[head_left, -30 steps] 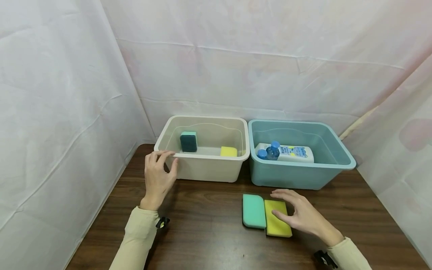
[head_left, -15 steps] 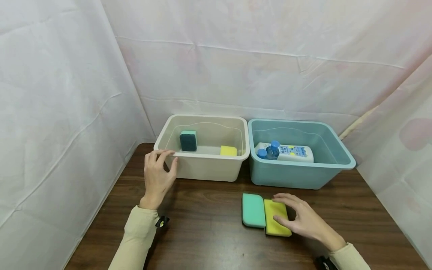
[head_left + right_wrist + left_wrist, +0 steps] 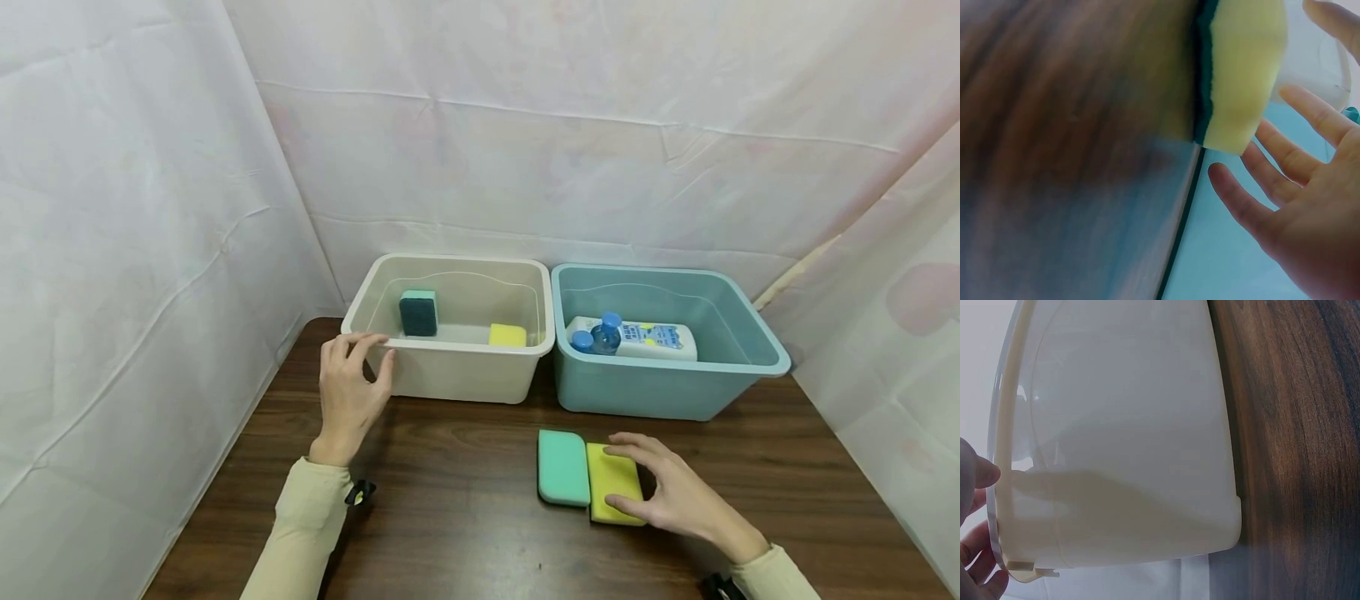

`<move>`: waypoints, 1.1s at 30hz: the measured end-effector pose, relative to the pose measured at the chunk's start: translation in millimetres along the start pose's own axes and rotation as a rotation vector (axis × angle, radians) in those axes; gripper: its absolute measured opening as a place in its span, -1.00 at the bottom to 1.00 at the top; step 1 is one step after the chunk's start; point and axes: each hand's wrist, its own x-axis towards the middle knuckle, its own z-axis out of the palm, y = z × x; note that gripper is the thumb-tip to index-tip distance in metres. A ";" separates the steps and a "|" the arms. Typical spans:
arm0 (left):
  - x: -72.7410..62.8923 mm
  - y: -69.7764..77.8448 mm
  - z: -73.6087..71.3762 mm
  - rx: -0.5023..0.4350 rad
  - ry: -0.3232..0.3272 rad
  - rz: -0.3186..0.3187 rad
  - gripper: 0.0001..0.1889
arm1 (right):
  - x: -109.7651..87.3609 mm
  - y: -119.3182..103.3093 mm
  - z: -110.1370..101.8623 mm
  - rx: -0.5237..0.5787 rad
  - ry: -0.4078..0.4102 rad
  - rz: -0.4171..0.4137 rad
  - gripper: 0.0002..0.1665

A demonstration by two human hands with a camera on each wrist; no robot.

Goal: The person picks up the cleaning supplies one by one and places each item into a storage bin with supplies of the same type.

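- A cream tub sits at my twelve o'clock.
- My left hand, at eleven, pinches its rim, fingers bent over.
- My right hand, at one, arches wide apart, holding nothing.
- Beneath its fingers lies the yellow sponge.

Brown wood-grain table | cream bin | blue bin | green sponge | yellow sponge

At far right, a rectangular blue plastic bin with a white blue-labelled bottle and a translucent blue bottle inside; behind, white pink-mottled fabric; underneath, a dark-brown wood-grain table.
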 end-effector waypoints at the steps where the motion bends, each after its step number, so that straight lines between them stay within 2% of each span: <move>1: 0.1 0.1 0.0 0.001 0.000 -0.001 -0.78 | -0.5 -0.2 0.2 -0.003 -0.005 0.002 -0.25; 33: 0.4 1.1 0.3 -0.008 0.000 -0.012 -0.79 | -5.5 2.3 -0.7 0.049 -0.191 0.094 0.12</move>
